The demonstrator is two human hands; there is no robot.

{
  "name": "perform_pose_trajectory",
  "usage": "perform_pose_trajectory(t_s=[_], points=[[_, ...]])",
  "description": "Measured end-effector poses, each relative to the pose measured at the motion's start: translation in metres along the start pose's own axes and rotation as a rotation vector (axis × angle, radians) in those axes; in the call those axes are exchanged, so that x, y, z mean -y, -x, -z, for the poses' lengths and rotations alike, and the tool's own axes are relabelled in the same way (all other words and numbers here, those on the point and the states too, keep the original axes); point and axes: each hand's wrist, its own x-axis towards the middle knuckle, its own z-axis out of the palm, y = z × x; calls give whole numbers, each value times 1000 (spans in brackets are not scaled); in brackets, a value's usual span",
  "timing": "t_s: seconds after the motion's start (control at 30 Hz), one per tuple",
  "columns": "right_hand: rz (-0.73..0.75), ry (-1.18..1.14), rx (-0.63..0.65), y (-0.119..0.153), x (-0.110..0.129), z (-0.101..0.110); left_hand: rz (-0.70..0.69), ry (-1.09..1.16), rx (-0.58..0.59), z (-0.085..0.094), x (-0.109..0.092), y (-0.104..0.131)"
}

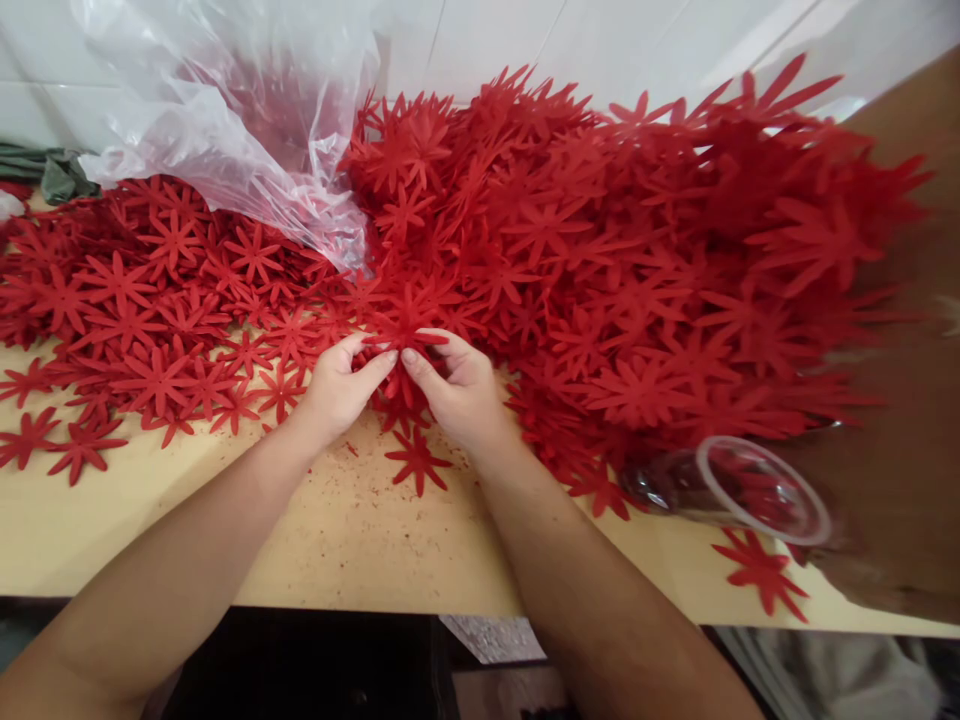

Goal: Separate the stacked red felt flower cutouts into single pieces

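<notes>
Between my hands is a red flower cutout point(405, 325) with long narrow petals, held just above the table at the foot of the big pile. My left hand point(346, 385) pinches its left side, thumb in front. On the right side my right hand point(459, 385) grips it the same way, and the two thumbs almost meet. Right below my hands a loose red flower point(418, 460) lies on the table. A large heap of like flowers point(600, 250) rises behind and to the right; a lower heap point(127, 310) spreads to the left.
A clear plastic bag point(247, 140) rests over the flowers at the back. A clear plastic cup point(757, 490) lies on its side at the right, near a brown cardboard sheet point(900, 420). Red crumbs dot the pale tabletop point(360, 540). White tiles point(480, 40) stand behind.
</notes>
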Motion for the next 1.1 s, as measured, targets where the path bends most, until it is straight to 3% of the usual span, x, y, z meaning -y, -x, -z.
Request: perform_pose_trajectory(t_s=[0.23,0.47,0.73,0.83,1.1], points=[[-76,-114,-19,-2,5,2,-55,-127,61,0,4,-1],[-98,-43,-94,-2,6,3,-108,-348,108,-4,5,3],[30,-32,-265,-6,4,7,-87,-426,59,1,1,2],[-15,-32,-333,-8,4,10,-93,-417,72,1,3,2],[-105,44,-359,-11,6,20,-87,-348,66,0,3,1]])
